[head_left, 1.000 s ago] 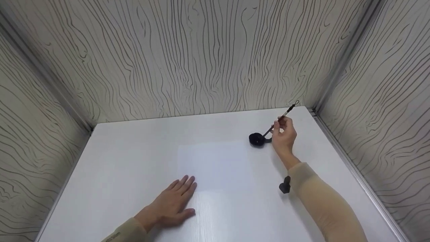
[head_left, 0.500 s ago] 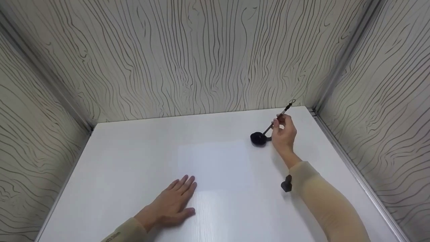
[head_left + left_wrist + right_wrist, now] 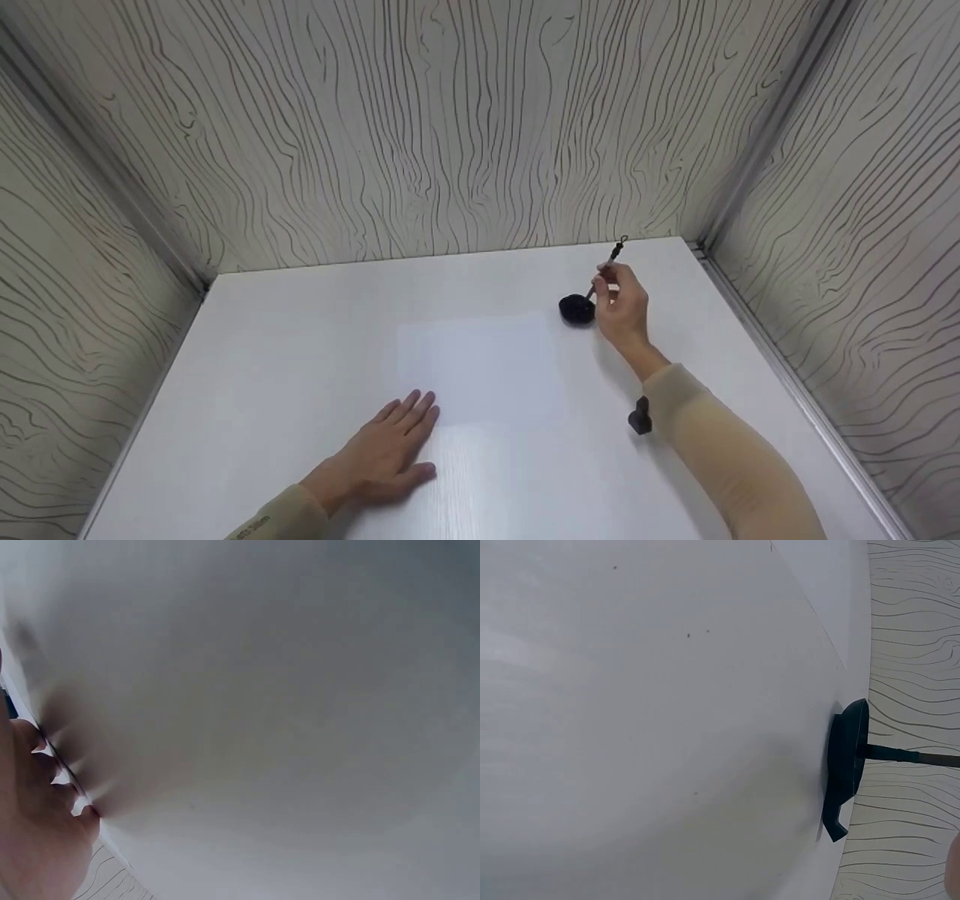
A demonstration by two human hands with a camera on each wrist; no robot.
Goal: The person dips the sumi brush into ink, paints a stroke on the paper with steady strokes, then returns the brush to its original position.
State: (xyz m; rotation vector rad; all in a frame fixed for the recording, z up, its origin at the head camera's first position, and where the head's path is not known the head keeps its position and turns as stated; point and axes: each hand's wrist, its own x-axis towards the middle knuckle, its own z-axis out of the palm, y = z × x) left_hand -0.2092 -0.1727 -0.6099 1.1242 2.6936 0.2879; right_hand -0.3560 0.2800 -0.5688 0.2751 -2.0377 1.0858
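In the head view my right hand (image 3: 624, 309) pinches the shaft of a writing brush (image 3: 617, 250) between thumb and fingers. The brush has a dark cap end with a small hanging loop. Its lower end reaches into a small black ink dish (image 3: 576, 310); the tip itself is hidden. The right wrist view has the dish (image 3: 846, 750) with a short side handle, and the brush (image 3: 937, 760) standing in it. My left hand (image 3: 386, 450) lies flat, fingers straight, its fingertips on the lower left corner of a white paper sheet (image 3: 480, 367).
A white tabletop (image 3: 300, 322) bears everything. Wood-grain patterned panels (image 3: 480, 127) rise at the back and both sides, the back one close behind the dish. A small black device (image 3: 640, 417) sits at the right sleeve cuff.
My right hand has shifted slightly left, nearer the dish, and the brush stands steeper, its top end swung left. The dish moved slightly right earlier. The left hand has stayed put.
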